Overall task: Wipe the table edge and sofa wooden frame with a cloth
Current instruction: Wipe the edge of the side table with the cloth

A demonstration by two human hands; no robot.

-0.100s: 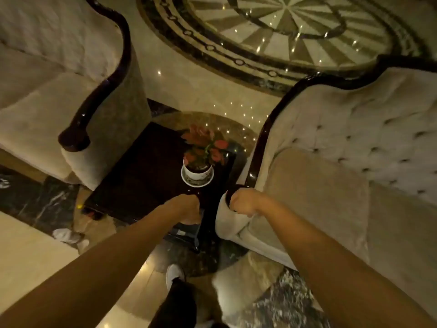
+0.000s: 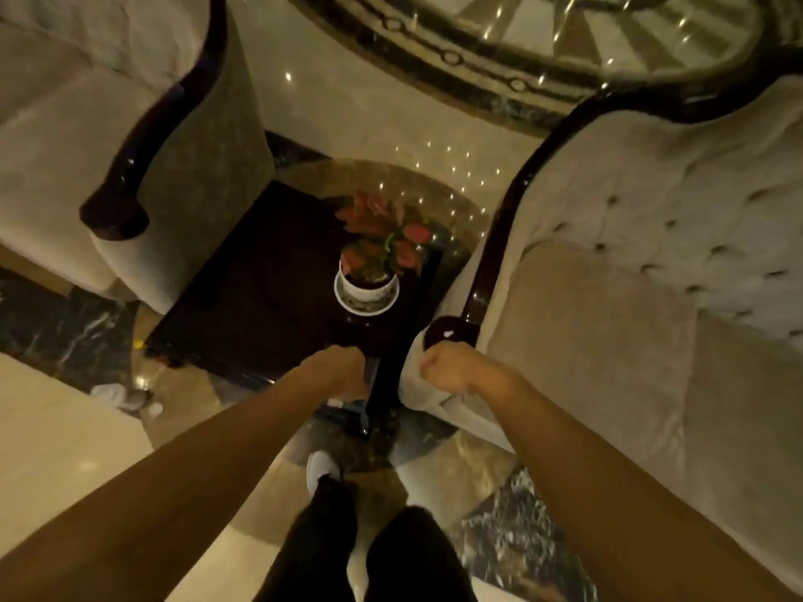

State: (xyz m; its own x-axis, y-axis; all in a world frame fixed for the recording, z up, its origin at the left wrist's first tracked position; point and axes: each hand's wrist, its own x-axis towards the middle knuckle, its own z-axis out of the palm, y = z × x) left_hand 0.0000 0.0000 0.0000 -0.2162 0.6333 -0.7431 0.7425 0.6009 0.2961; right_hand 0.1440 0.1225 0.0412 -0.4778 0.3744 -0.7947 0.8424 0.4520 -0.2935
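The left hand (image 2: pixel 343 369) is curled at the near edge of the dark worktop (image 2: pixel 260 275), the right hand (image 2: pixel 452 369) fisted against the sofa frame (image 2: pixel 491 254); no cloth can be made out. The flowerpot (image 2: pixel 367 288) nearby could be knocked by a far-reaching stroke.

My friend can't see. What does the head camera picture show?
Two bare arms reach down: the left hand is at the near edge of a dark side table, and the right hand is at the dark wooden arm end of a cream sofa. A potted red plant stands on the table.
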